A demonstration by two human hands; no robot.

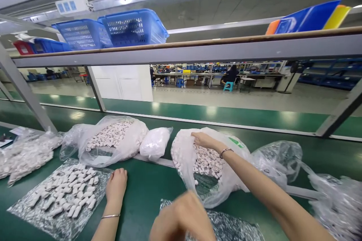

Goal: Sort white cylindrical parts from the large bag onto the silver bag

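Note:
My right hand [205,140] reaches in from the right, with a bracelet on its wrist. Its fingers are closed on the rim of an open clear plastic bag [182,158], above many small white tubular pieces [207,162]. At the bottom centre, close to the camera, my left hand [182,216] is smeared by motion; its fingers cannot be made out. Under and beside it lies a crinkled clear plastic sheet [232,228], partly hidden.
Another person's hand [116,184] rests beside a left sheet [21,209] bearing white pieces. Further bags [135,139] stand behind and at both sides. A shelf [181,51] with blue baskets [132,26] crosses above the green table [141,192].

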